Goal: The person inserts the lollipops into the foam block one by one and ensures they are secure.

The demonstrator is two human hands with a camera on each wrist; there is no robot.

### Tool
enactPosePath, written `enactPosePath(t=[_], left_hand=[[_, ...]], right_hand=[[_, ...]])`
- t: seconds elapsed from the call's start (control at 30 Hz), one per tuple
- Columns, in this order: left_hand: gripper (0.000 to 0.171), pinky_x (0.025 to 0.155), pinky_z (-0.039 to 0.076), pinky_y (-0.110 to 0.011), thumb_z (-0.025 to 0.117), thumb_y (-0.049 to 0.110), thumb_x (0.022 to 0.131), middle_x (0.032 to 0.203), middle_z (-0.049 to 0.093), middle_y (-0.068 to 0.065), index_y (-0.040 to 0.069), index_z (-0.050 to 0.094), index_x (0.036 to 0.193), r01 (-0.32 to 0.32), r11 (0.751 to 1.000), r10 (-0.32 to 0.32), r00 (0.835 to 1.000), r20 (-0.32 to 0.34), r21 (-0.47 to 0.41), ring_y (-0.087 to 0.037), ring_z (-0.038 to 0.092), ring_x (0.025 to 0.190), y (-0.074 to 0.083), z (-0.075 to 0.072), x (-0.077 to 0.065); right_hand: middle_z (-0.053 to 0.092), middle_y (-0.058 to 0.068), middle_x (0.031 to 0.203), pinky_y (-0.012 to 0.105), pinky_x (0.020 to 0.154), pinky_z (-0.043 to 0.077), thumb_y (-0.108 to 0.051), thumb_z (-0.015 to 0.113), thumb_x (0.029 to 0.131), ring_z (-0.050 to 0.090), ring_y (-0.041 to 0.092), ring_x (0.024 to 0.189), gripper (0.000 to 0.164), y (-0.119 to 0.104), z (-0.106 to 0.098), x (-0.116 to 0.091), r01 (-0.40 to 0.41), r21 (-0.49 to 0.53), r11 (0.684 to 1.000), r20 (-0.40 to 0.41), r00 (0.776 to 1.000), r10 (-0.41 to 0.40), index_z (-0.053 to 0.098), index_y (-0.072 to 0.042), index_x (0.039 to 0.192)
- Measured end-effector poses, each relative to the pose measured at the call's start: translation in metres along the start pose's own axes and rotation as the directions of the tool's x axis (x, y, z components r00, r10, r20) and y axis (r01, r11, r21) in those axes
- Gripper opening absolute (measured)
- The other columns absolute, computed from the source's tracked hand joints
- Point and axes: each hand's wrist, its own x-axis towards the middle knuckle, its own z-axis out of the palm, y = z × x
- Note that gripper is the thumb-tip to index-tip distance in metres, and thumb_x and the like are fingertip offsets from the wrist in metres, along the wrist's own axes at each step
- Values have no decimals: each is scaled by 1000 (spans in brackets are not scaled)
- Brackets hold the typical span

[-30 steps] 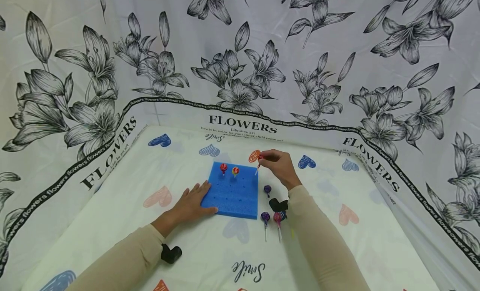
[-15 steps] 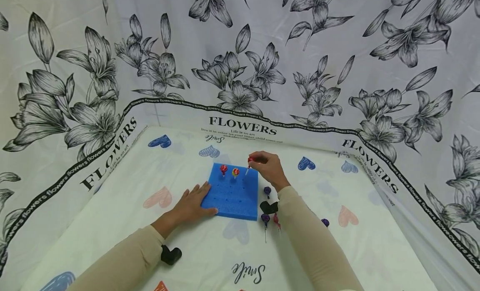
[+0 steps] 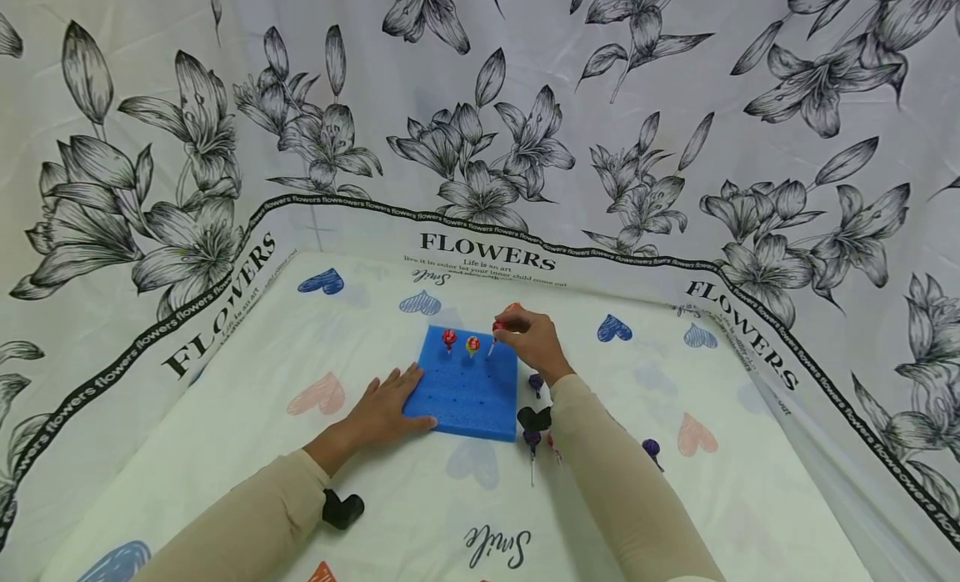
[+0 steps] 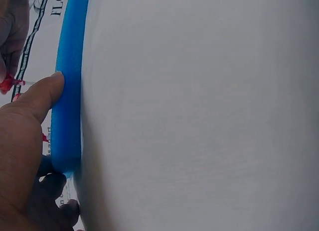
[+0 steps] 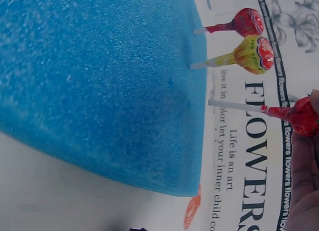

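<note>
A blue foam block (image 3: 465, 407) lies on the cloth, with small holes in its top. At its left side rests my left hand (image 3: 378, 411), fingers spread and thumb along the near edge. My right hand (image 3: 534, 342) pinches a red-wrapped lollipop (image 5: 305, 116) by its head. Its white stick slants down, the free tip close over the block's far right part. A red lollipop (image 3: 448, 338) and a yellow-and-red lollipop (image 3: 472, 344) stand upright in the far row, sticks sunk in the foam.
Right of the block lie two purple lollipops, a far one (image 3: 536, 382) and a near one (image 3: 532, 439). A pink lollipop (image 3: 553, 444) is partly hidden by the right sleeve (image 3: 615, 482). Another purple lollipop (image 3: 651, 447) lies beyond that sleeve. A flower-printed curtain (image 3: 480, 123) hangs behind.
My right hand has moved left with the red lollipop, from the block's far right corner to over its surface, then slightly lower. My left hand has stayed put.
</note>
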Motion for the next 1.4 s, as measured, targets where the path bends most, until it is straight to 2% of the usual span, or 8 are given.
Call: enactPosePath(t=[0.17,0.53,0.63,0.77,1.03,1.17,1.27,1.4], left_hand=[[96,111,2,-58,67,54,83,158,19,-13,6,23,153,0,1000,0,1000,2,10,-39,9,143,1,0,-1],[96,111,2,-58,67,54,83,157,19,-13,5,22,153,-13,1000,13,1000,-6,3,-39,9,143,2,0,-2],[96,111,2,-58,67,54,83,157,20,-13,5,22,153,-16,1000,16,1000,-3,7,-39,9,143,2,1,-2],[96,111,3,-59,67,54,84,157,20,-13,5,22,153,-18,1000,18,1000,-2,13,-39,10,143,3,0,-2],[96,111,2,-58,67,54,84,158,18,-13,6,21,154,-2,1000,2,1000,7,15,-39,9,143,3,-2,-2],[96,111,3,-58,67,54,84,158,18,-13,6,21,154,-2,1000,2,1000,13,14,-39,9,143,3,-3,-1],[96,111,3,-58,67,54,84,158,18,-13,6,21,154,3,1000,-3,1000,18,14,-39,9,143,4,-3,-1],[97,111,3,-58,66,55,84,158,17,-13,6,20,154,7,1000,-8,1000,21,22,-38,8,143,2,-3,0]], right_hand=[[68,-1,96,38,84,52,-18,76,85,62,19,93,23,4,3,-1,-35,-78,996,11,999,36,73,-10,107],[68,-2,96,38,84,52,-16,75,86,62,18,95,21,2,4,0,-8,-146,989,17,1000,10,73,-10,106],[68,-1,96,38,85,52,-15,75,86,63,18,95,21,1,5,-1,3,-167,986,35,999,3,73,-8,106],[68,-3,95,36,85,51,-14,76,85,63,16,93,20,2,8,-4,-23,-192,981,58,998,35,73,-10,105],[68,-3,92,35,80,53,-11,75,86,63,16,86,16,0,11,-9,-19,-192,981,112,993,42,72,-12,102],[67,-3,99,38,80,52,-17,76,85,61,19,95,22,-1,6,-9,-24,-226,974,137,989,56,72,-16,107],[66,0,111,41,84,51,-20,75,86,58,22,104,31,-1,-2,-6,-25,-206,978,156,986,58,69,-20,116],[63,0,122,42,84,51,-21,73,88,56,22,105,38,-3,-20,0,-1,-96,995,156,988,16,65,-18,124]])
